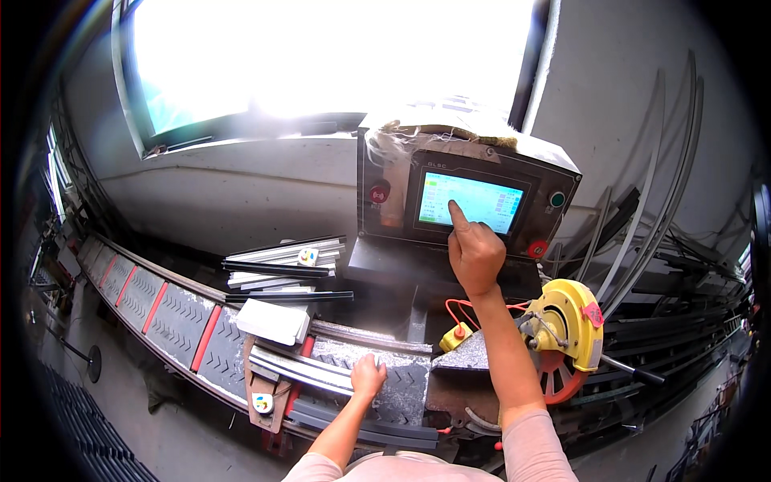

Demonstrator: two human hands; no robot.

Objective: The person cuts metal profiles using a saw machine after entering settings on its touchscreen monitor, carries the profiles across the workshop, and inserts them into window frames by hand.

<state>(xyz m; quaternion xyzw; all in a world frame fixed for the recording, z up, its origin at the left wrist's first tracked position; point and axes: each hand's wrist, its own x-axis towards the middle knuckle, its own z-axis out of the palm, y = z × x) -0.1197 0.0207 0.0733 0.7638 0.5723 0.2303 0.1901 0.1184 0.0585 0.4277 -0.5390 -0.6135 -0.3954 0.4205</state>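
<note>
My right hand (477,251) reaches up to a control panel (393,233), its index finger stretched out against or just before the lit touchscreen (482,197) and its other fingers curled. Nothing shows in that hand. Lower down, my left hand (369,375) is closed at the right end of long silvery metal profiles (301,371), which lie along the roller-like conveyor bed (401,394). Its fingertips are partly hidden. A tape measure (263,402) rests on a brown bracket near the profiles' left end.
A yellow-guarded cut-off saw (566,321) with a handle stands to the right of my right forearm. White boxes (273,320) and a stack of profiles (281,265) with a second tape measure (307,256) sit behind the bed. Grey bars (365,430) lie along its front. Long strips (671,177) lean against the right wall.
</note>
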